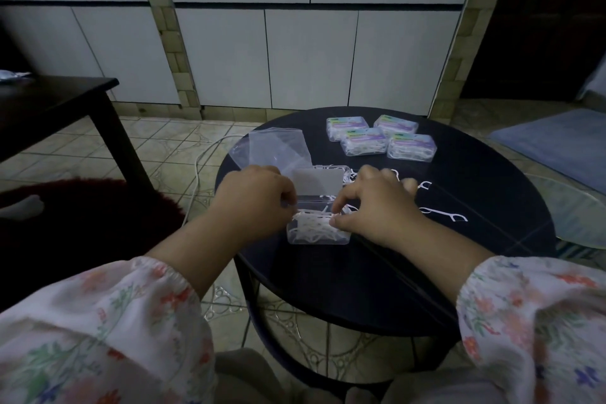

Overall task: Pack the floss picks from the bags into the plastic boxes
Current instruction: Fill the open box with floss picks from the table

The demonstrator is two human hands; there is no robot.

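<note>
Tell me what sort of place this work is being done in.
Probably a room in a home, not a workshop. The packing is done on a low round black table over a patterned tiled floor, with white cabinet doors behind and a blue mat at the right.

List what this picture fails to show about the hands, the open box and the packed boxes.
Head view, dim light:
- Left hand: fingertips hidden behind its own knuckles, so its grip is unclear.
- Right hand: covers part of the loose picks behind it; their number is unknown.
- Open box: picks are tangled, so no count is possible.
- Packed boxes: label print is too small and blurred to read.
</note>
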